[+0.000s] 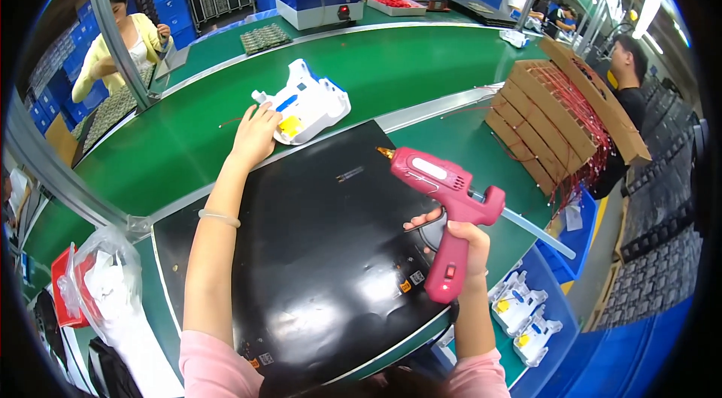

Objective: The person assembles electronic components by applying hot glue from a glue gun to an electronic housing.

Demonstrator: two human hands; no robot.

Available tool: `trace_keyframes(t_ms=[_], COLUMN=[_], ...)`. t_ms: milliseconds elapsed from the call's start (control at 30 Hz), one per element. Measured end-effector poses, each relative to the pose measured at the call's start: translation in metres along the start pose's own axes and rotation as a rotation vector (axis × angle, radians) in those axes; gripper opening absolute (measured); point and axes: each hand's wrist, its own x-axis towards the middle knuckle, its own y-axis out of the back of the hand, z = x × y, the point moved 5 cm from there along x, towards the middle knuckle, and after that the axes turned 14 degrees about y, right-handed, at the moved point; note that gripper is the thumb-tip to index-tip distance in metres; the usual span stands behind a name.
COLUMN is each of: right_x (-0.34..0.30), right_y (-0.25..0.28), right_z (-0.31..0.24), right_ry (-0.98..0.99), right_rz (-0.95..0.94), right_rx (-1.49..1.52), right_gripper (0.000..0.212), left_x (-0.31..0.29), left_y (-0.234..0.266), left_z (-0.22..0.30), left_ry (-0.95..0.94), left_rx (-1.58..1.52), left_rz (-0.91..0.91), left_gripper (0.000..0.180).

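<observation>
The right hand [469,242] is grasping the glue gun [435,175] over the mat [316,248], fingers wrapping its handle [448,270]. The left hand [257,135] is touching the shell [310,102], which is sitting at the near edge of the belt [421,63]; whether those fingers are gripping cannot be told.

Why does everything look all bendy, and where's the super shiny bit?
In the head view, the wide lens bends straight things, so the green belt looks curved and the picture's corners go black; in that same head view, white glare shines on the black mat; also in the head view, the ceiling lamp glows very bright, while the pink glue gun looks fairly sharp.
</observation>
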Motion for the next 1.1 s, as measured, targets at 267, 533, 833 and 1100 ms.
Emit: trace_keyframes(t_ms=[267,533,833,1100], right_x=[-0.002,0.0,-0.029,-0.119], right_y=[-0.002,0.0,-0.022,-0.035], right_z=[-0.003,0.002,-0.006,-0.032], right_ry=[0.039,0.043,0.022,-0.096], right_rz=[-0.004,-0.052,-0.131,-0.442], right_rx=[-0.051,-0.132,-0.122,-0.34], right_gripper=[0.029,0.033,0.032,0.033], left_x=[-0.041,-0.173,-0.229,-0.244], left_y=[0.068,0.142,0.164,0.171], left_z=[0.042,0.092,0.125,0.138], left_ry=[-0.143,-0.17,-0.195,-0.195], left_rx=[-0.031,-0.171,-0.197,-0.204], left_rz=[0.083,-0.195,-0.148,-0.091], left_gripper=[0.018,0.025,0.018,0.013])
